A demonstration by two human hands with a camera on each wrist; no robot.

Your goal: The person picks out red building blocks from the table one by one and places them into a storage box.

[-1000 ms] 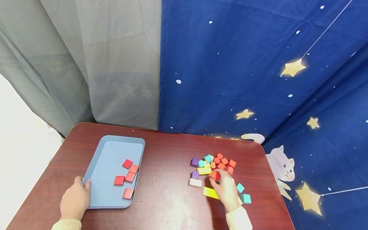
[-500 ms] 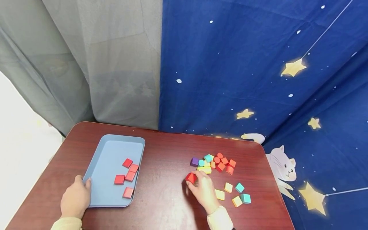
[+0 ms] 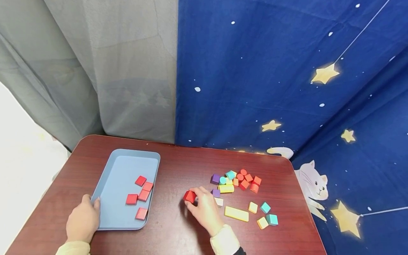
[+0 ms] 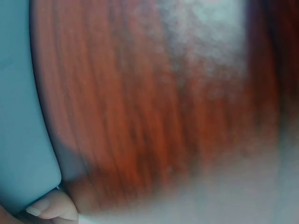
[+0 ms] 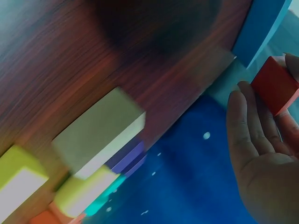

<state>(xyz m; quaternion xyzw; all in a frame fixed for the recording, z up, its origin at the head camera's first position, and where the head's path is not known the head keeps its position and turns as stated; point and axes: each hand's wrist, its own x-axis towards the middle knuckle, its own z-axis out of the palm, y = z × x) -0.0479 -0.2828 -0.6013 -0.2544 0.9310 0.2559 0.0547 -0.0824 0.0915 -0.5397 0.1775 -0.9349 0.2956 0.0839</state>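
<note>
A red block (image 3: 190,196) is pinched between the thumb and fingers of my right hand (image 3: 205,209), over the table between the tray and the loose blocks. In the right wrist view the red block (image 5: 274,86) sits at the fingertips, with the other fingers stretched out beside it. My left hand (image 3: 83,217) grips the near left side of the blue tray (image 3: 122,226), thumb over the rim. A fingertip (image 4: 46,205) shows at the tray's edge in the left wrist view. Several red blocks (image 3: 132,199) lie inside the tray, toward its right side.
Right of my right hand lie a yellow bar (image 3: 236,214), a yellow cylinder (image 3: 226,188), purple cubes (image 3: 215,179), a partly hidden white block (image 3: 219,202) and several red pieces (image 3: 244,185). Teal cubes (image 3: 272,219) lie farther right. Curtains (image 3: 223,88) hang behind the table.
My right hand has carried the red block left from the loose blocks toward the tray, uncovering the yellow bar. My left hand and the tray stay in place.
</note>
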